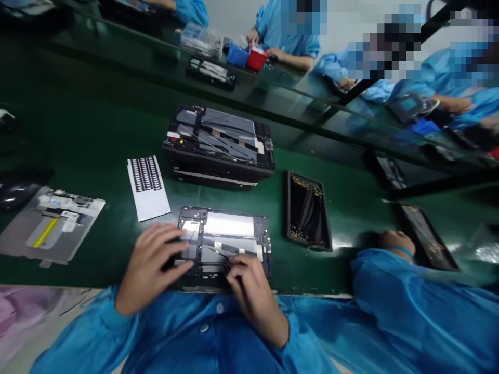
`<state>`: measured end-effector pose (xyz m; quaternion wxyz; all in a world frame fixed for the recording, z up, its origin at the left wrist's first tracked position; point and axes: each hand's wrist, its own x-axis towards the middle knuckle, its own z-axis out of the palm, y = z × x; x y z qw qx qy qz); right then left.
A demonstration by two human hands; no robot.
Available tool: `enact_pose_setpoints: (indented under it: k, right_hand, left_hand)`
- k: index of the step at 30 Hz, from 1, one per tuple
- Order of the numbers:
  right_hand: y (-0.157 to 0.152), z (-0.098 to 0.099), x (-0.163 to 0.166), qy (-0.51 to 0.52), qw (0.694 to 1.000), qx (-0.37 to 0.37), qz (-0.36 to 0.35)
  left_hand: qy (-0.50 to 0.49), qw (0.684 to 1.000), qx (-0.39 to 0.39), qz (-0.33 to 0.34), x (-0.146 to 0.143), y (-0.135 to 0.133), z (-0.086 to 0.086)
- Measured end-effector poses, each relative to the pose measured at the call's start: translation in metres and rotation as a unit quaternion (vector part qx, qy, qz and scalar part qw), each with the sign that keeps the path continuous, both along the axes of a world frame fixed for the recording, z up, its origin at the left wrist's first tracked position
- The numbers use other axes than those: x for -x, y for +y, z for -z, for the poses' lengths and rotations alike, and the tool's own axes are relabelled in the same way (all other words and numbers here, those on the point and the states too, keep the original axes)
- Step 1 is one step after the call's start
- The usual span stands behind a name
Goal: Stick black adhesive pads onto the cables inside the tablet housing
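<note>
An opened tablet (230, 224) lies flat on the green bench in front of me, its silver battery panels and dark ribbon cables showing. My left hand (152, 265) is at its left end, fingers spread and fingertips at the frame's edge. Over the lower middle of the tablet, my right hand (251, 285) has thumb and fingers pinched together near a dark cable. What is between those fingertips is too small to make out.
Behind the tablet stands a stack of similar units (222, 163). A white sheet of black stickers (150, 200) lies left, beyond it a flat panel (62, 239). Right are a black tray of small gold parts (310, 213) and a co-worker's sleeve (409, 301). Other people sit across the bench.
</note>
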<state>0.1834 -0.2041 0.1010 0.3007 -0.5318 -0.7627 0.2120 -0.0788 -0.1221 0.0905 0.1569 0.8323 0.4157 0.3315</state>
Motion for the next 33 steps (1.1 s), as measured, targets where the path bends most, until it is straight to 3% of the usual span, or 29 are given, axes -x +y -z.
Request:
enact_pose_setpoints:
  k: [2, 6, 13, 24, 28, 33]
  right_hand:
    - [-0.017, 0.013, 0.009, -0.028, 0.999, -0.016, 0.014]
    - [-0.026, 0.020, 0.029, -0.052, 0.998, -0.035, 0.029]
    - [-0.019, 0.024, 0.033, -0.079, 0.996, -0.030, 0.035]
    - [-0.015, 0.017, 0.036, -0.119, 0.992, -0.020, 0.025]
    - [-0.016, 0.020, 0.026, -0.058, 0.998, -0.021, 0.012]
    - [-0.021, 0.026, 0.012, 0.025, 0.998, -0.014, 0.051]
  left_hand:
    - [0.018, 0.998, 0.026, 0.056, -0.018, -0.024, 0.003]
    - [0.022, 0.996, 0.065, 0.063, -0.035, -0.044, 0.015]
    - [0.002, 0.991, 0.109, 0.073, -0.031, -0.041, 0.018]
    - [0.009, 0.995, 0.070, 0.074, -0.035, -0.040, 0.017]
    - [0.022, 0.996, 0.055, 0.073, -0.034, -0.039, 0.016]
    - [0.043, 0.995, 0.047, 0.073, -0.042, -0.040, 0.010]
